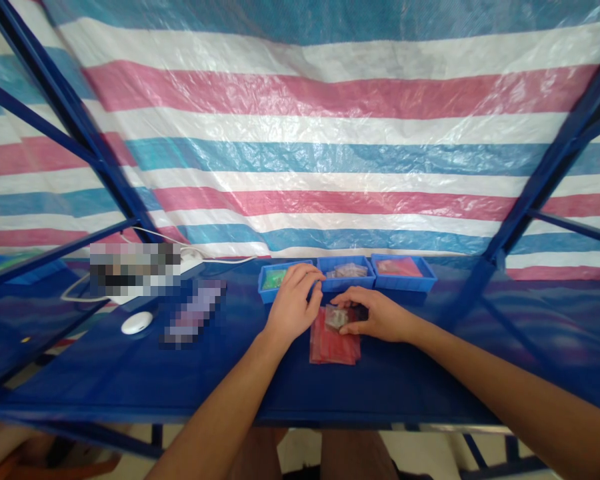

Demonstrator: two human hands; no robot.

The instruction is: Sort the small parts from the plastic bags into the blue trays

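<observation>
A stack of red plastic bags (334, 348) lies on the blue table in front of me. On top of it is a small clear packet (337, 317) with greyish contents. My right hand (373, 315) comes from the right, thumb and fingers closed around that packet's edge. My left hand (295, 305) hovers just left of the bags, fingers bent and thumb apart, with nothing visible in it. Its fingertips reach toward the left bin (266, 295), holding green packets, and the middle bin (347, 283), holding clear greyish packets. The right bin (405, 283) contains red packets.
On the left are a white oval object (137, 323), a blurred-out purple item (195, 313) and a pixelated pile with white cables (135, 270). Blue metal posts (545, 167) frame the table. Behind hangs a striped plastic sheet (330, 153).
</observation>
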